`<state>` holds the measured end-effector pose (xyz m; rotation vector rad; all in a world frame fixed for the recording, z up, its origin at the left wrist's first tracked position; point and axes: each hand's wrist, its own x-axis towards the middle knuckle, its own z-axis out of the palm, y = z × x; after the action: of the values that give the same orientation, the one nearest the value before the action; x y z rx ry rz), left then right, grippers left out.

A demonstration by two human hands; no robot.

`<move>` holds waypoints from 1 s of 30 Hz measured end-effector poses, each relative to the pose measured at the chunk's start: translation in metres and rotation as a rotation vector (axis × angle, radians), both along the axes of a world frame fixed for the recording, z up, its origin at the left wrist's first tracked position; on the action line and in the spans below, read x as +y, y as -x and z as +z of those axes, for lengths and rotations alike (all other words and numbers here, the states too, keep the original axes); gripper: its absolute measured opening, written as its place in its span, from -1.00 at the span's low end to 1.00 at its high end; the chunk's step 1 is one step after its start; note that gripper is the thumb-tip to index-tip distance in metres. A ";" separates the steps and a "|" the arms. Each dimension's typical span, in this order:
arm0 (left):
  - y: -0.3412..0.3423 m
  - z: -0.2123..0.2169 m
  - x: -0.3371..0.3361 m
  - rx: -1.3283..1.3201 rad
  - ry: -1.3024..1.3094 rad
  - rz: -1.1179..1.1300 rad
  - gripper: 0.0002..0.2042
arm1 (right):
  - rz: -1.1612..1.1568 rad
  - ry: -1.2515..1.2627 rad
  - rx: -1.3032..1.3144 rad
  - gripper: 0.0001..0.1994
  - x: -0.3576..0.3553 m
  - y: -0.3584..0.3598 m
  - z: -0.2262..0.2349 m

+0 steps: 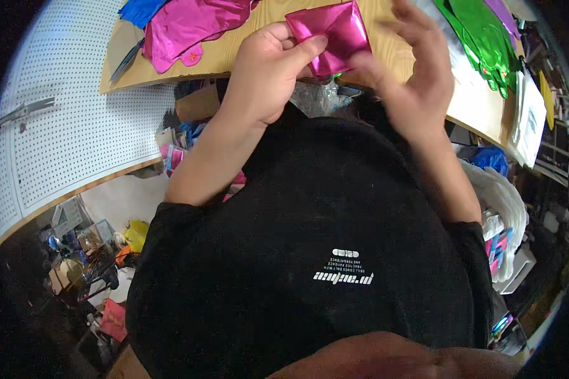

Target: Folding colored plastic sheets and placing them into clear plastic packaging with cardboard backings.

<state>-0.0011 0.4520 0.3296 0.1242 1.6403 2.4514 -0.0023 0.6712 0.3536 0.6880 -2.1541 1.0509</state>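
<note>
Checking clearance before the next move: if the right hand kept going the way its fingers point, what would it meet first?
The right hand points up and slightly left, so it would likely first meet the wooden table, just beyond the folded pink foil piece it touches. Depth is unclear.

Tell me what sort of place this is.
Probably a craft or packing workshop. Both hands, left hand and right hand, hold a folded pink foil piece over a wooden table strewn with pink foil and green foil, beside a white pegboard.
</note>
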 end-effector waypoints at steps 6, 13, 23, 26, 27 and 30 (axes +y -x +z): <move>-0.006 0.011 0.004 0.034 -0.075 -0.081 -0.83 | 0.518 0.636 -1.096 -0.66 0.004 0.025 0.000; -0.004 -0.001 -0.005 0.033 -0.011 -0.033 -0.79 | 0.370 0.659 -1.007 -0.72 -0.014 0.023 -0.009; -0.016 0.000 -0.047 0.066 0.068 0.005 -0.83 | 0.454 0.521 -1.091 -0.76 -0.047 0.039 0.008; -0.032 0.009 -0.072 0.099 0.056 0.053 -0.81 | 0.436 0.505 -0.997 -0.68 -0.071 0.060 0.025; -0.039 0.008 -0.085 0.067 0.089 0.055 -0.80 | 0.412 0.477 -0.930 -0.68 -0.083 0.072 0.025; -0.065 0.011 -0.111 0.043 0.092 0.107 -0.76 | 0.337 -0.034 -0.440 -0.71 -0.134 0.101 0.029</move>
<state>0.0636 0.3415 0.3402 0.0788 1.8201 2.4600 -0.1031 0.5371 0.3826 0.9282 -2.4855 1.4558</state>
